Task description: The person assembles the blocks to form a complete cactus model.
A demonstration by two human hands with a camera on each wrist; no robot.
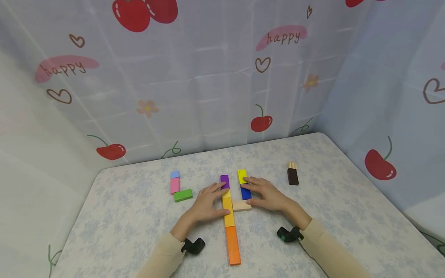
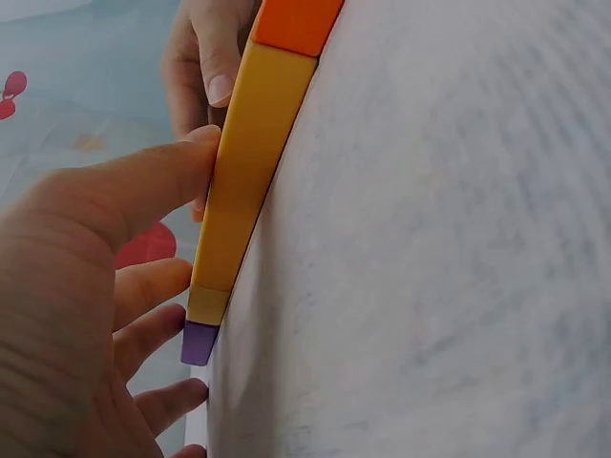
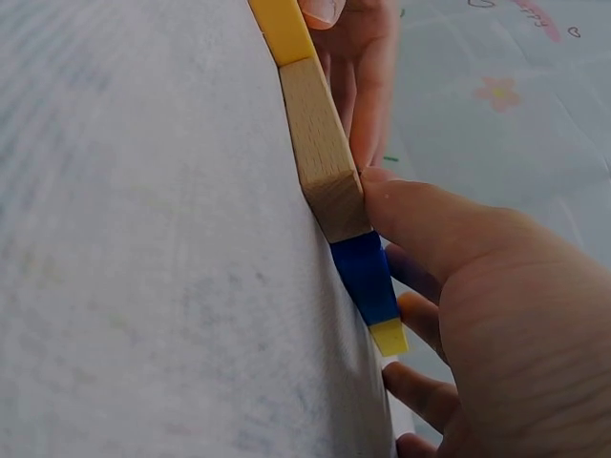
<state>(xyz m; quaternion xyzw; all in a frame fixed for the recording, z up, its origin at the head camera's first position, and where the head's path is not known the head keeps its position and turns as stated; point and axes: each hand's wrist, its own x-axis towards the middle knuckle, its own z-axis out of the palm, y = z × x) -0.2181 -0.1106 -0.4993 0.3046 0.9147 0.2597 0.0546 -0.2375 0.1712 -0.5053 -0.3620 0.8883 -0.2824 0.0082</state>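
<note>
In the head view, a column of wooden blocks runs toward me: purple [image 1: 224, 180], pale yellow [image 1: 226, 194], amber [image 1: 228, 221] and orange [image 1: 233, 247]. My left hand [image 1: 206, 202] rests on this column, thumb on the amber block and fingertips near the purple and pale yellow ones. A plain wood block [image 1: 242, 206] lies crosswise against the column's right side. Beyond its right end lie a blue block [image 1: 246, 194] and a yellow block [image 1: 241, 176]. With spread fingers my right hand [image 1: 269, 196] touches these; its thumb [image 3: 420, 215] meets the plain block.
At the left lie a light blue block [image 1: 175, 174], a pink block [image 1: 175, 186] and a green block [image 1: 183, 195]. A dark brown block [image 1: 293, 177] with cream pieces at its far end lies to the right. A printed curtain [image 1: 215, 96] hangs behind the table [image 1: 121, 216].
</note>
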